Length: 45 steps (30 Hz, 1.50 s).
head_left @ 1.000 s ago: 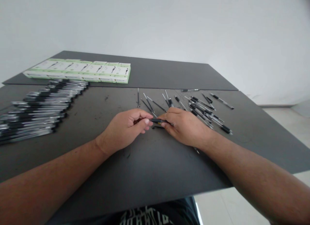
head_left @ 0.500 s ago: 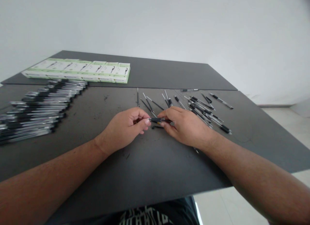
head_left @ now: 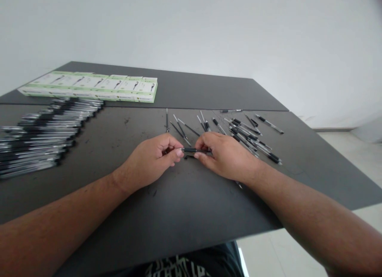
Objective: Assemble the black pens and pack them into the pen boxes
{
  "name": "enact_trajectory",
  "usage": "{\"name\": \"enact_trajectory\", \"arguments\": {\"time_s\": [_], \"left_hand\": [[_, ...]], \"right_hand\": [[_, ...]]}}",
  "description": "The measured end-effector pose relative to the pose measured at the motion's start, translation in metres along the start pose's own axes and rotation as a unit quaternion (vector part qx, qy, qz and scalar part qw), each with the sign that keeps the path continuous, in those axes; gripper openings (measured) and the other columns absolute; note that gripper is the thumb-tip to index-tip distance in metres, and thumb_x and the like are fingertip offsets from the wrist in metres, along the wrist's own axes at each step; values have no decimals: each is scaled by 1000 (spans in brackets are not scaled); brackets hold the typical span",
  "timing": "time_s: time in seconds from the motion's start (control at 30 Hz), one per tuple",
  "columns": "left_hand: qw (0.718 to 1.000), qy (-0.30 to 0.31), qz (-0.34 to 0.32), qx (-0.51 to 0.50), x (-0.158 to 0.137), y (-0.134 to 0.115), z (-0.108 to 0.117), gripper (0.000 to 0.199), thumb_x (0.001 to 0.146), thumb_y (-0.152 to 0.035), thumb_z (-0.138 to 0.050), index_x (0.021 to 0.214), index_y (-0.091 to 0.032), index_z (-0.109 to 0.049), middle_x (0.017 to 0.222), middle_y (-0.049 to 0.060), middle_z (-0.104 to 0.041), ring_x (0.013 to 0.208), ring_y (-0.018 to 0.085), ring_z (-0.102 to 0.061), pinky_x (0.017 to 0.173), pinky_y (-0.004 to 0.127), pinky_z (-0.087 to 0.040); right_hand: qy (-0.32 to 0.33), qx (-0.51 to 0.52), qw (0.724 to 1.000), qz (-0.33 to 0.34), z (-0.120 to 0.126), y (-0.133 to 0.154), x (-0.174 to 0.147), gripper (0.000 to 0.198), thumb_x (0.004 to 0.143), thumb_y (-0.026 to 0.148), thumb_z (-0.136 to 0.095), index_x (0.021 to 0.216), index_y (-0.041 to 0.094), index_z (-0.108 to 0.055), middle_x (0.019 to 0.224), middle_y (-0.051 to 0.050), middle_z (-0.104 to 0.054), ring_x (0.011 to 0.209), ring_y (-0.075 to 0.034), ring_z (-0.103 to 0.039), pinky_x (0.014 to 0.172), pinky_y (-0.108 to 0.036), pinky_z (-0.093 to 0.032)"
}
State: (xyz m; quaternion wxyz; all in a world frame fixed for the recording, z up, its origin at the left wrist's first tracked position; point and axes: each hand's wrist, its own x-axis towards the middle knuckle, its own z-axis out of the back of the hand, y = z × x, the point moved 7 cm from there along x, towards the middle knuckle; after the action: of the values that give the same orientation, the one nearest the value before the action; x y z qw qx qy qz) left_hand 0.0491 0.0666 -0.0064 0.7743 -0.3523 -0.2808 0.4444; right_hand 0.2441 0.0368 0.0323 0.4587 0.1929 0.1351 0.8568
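Note:
Between my hands a pen (head_left: 189, 150) with a black grip lies level, just above the table. My left hand (head_left: 158, 155) pinches its left end between thumb and forefinger. At the other end, the fingers of my right hand (head_left: 222, 153) close around the pen and hide part of it. A small black piece (head_left: 189, 157), perhaps a pen cap, lies just below the pen. Beyond my hands are several loose refills (head_left: 180, 127). To the right of my right hand lies a loose heap of clear pens with black grips (head_left: 247, 135).
A long row of pens (head_left: 44, 135) lies side by side on the left of the dark table (head_left: 143, 229). Behind it stand several white and green boxes (head_left: 89, 86) in a line. A single pen (head_left: 270, 124) lies at the far right, near a wall.
The view has shifted slightly, so the table things sit a little further left. The orange-brown bit seen beside the pen no longer shows. Both hands still hold the pen.

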Motion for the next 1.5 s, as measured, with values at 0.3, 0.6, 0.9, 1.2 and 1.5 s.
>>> {"name": "enact_trajectory", "arguments": {"time_s": [0.3, 0.6, 0.9, 1.2, 1.5], "left_hand": [[1000, 14, -3, -17, -1, 10, -3, 26, 104, -51, -69, 104, -26, -75, 87, 2, -86, 73, 21, -81, 68, 32, -60], [1000, 13, -17, 7, -2, 7, -2, 25, 104, -50, -68, 102, -27, -76, 84, 2, -85, 73, 22, -80, 67, 33, -58], [1000, 14, -20, 11, -2, 9, -3, 24, 104, -51, -69, 102, -28, -76, 85, 2, -85, 76, 23, -80, 68, 33, -59], [999, 11, -30, 27, -2, 8, -2, 22, 102, -50, -70, 102, -30, -78, 85, 1, -86, 80, 24, -81, 67, 33, -58], [999, 0, -28, 36, -2, 0, 0, 21, 98, -50, -71, 98, -31, -80, 80, 1, -84, 77, 24, -78, 67, 33, -56]], "right_hand": [[3, 3, 1000, 7, 1, 3, 1, 8, 107, 25, -73, 109, 18, -74, 102, -8, -79, 95, -22, -72, 85, -32, -51], [16, 3, 1000, 8, 0, 3, 2, 10, 107, 26, -72, 110, 18, -75, 101, -8, -79, 95, -22, -73, 85, -32, -50], [32, 1, 999, 11, -2, 5, 0, 12, 110, 27, -68, 112, 17, -76, 103, -9, -82, 96, -22, -75, 86, -33, -52], [43, -14, 999, 3, -2, 7, 1, 12, 110, 28, -70, 111, 18, -77, 101, -9, -82, 93, -22, -74, 84, -32, -50], [54, -15, 998, 7, -3, 6, 1, 15, 111, 29, -67, 113, 18, -77, 103, -9, -83, 95, -23, -75, 85, -33, -50]]}}
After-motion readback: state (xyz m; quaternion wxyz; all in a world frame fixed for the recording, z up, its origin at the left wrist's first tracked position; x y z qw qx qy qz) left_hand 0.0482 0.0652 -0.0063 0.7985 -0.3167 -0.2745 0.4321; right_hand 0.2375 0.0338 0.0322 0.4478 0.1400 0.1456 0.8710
